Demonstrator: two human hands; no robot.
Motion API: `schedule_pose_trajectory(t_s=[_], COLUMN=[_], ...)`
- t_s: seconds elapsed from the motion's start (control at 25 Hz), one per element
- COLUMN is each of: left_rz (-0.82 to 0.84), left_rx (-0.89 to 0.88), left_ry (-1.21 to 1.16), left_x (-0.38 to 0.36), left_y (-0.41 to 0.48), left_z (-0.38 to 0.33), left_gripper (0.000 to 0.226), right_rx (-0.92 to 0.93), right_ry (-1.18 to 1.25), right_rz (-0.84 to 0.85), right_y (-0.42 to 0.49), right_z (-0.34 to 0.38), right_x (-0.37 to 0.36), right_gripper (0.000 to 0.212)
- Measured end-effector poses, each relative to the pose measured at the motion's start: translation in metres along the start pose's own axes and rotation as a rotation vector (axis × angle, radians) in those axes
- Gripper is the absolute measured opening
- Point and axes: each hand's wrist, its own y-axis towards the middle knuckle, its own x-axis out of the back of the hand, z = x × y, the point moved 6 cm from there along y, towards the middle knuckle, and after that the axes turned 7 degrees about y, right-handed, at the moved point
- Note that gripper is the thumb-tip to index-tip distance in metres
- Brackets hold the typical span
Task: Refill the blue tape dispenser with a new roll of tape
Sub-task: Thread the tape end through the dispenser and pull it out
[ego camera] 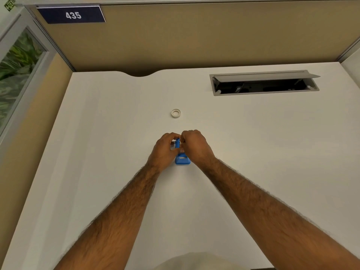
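A small blue tape dispenser (182, 160) stands on the white desk (253, 143) in the middle of the view, its cutter end toward me. My left hand (164, 151) grips its left side and my right hand (194, 145) grips its right side, fingers curled over the top. Both hands hide most of the dispenser's upper part, so its inside cannot be seen. A white ring of tape (175, 113) lies flat on the desk, a short way beyond the hands and apart from them.
An open grey cable hatch (265, 82) is set into the desk at the back right. A tan partition wall (194, 36) with a "435" sign (72, 15) closes the back; a glass panel (17, 61) stands at the left.
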Motion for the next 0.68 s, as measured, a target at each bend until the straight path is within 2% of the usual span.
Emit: schedule_pose_trajectory(t_s=[0.32, 0.48, 0.68], left_rz=[-0.004, -0.004, -0.005], left_rx=[0.007, 0.03, 0.019], left_ry=[0.011, 0.005, 0.019], left_x=[-0.002, -0.002, -0.004], left_y=[0.001, 0.002, 0.004], left_z=[0.002, 0.001, 0.003], left_gripper=[0.037, 0.04, 0.038], right_rx=[-0.004, 0.006, 0.063], right_ry=[0.013, 0.045, -0.125], right_rz=[-0.008, -0.091, -0.129], right_y=[-0.003, -0.007, -0.013], right_z=[0.0, -0.001, 0.0], right_x=[0.0, 0.002, -0.002], right_gripper=[0.009, 0.016, 0.004])
